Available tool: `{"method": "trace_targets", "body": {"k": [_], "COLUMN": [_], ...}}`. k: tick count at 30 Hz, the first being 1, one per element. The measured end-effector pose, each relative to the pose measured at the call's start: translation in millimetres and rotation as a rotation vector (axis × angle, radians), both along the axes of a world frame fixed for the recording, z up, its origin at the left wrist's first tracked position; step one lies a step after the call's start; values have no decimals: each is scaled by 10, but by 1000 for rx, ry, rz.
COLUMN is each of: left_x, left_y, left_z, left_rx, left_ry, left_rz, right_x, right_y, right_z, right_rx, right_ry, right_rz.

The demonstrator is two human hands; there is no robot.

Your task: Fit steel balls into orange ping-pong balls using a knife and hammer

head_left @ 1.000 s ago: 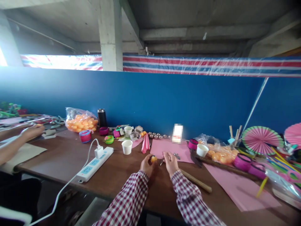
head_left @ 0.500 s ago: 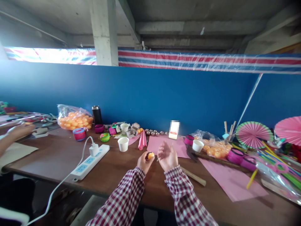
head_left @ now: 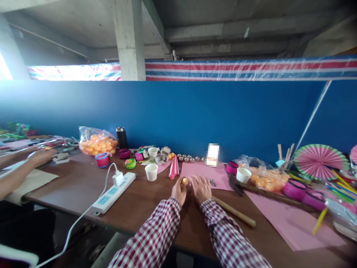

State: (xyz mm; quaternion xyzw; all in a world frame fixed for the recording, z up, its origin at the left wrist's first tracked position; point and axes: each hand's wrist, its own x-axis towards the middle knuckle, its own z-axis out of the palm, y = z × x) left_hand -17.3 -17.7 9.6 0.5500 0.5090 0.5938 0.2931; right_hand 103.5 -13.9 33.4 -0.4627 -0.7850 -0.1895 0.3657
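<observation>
Pinching an orange ball [head_left: 185, 181] between thumb and fingers, the left hand [head_left: 179, 190] holds the part at its fingertips, over the worktop [head_left: 156, 210]. The right hand [head_left: 201, 189] is just beside it, palm down, fingers extended and close together; whether anything is under its palm cannot be told.

Status: work on this ball appears to be under way, since it is in the hand and not set down. Small metal pieces [head_left: 212, 182] lie loose beyond the right hand, on a pink sheet [head_left: 195, 169]; these look unused. Further balls are in a plastic bag [head_left: 98, 144] far to the left of the left hand and in a second bag [head_left: 267, 181] to the right of the right hand. How many are done cannot be determined.

Orientation: the ball looks round, with no evident long axis; which way any opening points is too small to read. A wooden handle [head_left: 235, 213] starts near the right wrist, its long axis running outward to the right and toward the wearer.

Beyond the left hand are pink strips [head_left: 174, 167], with a white cup [head_left: 151, 172] to their left. Farther left lies a power strip [head_left: 114, 193], its long axis slanting away from the wearer.
</observation>
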Motion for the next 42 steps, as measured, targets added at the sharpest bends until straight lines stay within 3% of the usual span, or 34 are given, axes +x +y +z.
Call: {"method": "trace_targets", "body": {"k": [5,15,20,25,28,42], "left_x": [-16,-35,-50,-100,-151,-96], "left_y": [124,-8,-104,-121,-119,-214], "left_z": [22,-81,-20,60,75,113], "left_rx": [77,129,63,-95,-178,-88], "left_ry": [54,-20,-255,-637,-719,-362], "left_rz": [16,70,19,-142,-217,-312], "right_x": [-31,-44,-107,-222,-250,-188], "right_y": [48,-55,-234,-389,-398,-268], "right_z": [-9,-68,-36,-42,-74,-187], "right_rx": [101,-20,-64,-122,-143,-158], "right_ry": [-24,85,202,192,203,261], "right_rz": [-60,-73,-65,36,87,134]}}
